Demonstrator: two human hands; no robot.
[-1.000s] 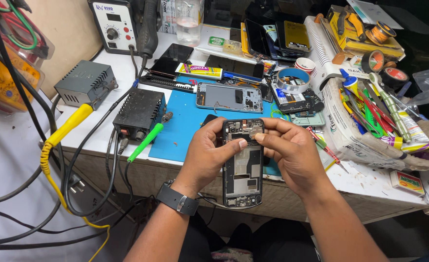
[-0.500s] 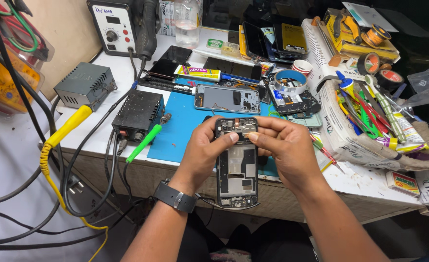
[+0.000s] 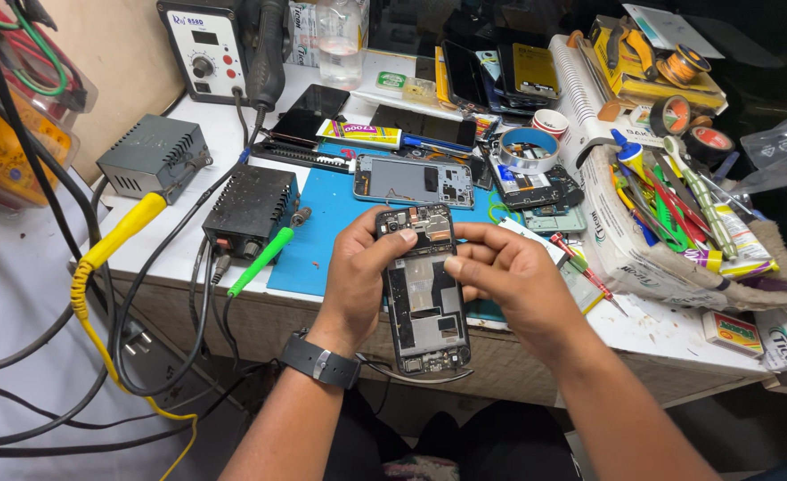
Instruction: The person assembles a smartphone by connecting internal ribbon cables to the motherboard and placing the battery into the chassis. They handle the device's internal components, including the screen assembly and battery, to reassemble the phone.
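Head view: both hands (image 3: 438, 276) pinch opened phone (image 3: 424, 294) upright.

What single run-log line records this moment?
left hand: holds opened phone | right hand: fingertips at phone's upper part | phone: over blue mat edge

An opened phone (image 3: 423, 289) is held before the mat (image 3: 333, 233), another phone (image 3: 413, 181) on it.

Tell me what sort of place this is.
Most likely a phone repair bench. Both hands, left hand and right hand, hold an opened phone with its insides bare; another opened phone lies on the blue mat, with a hot-air station behind.
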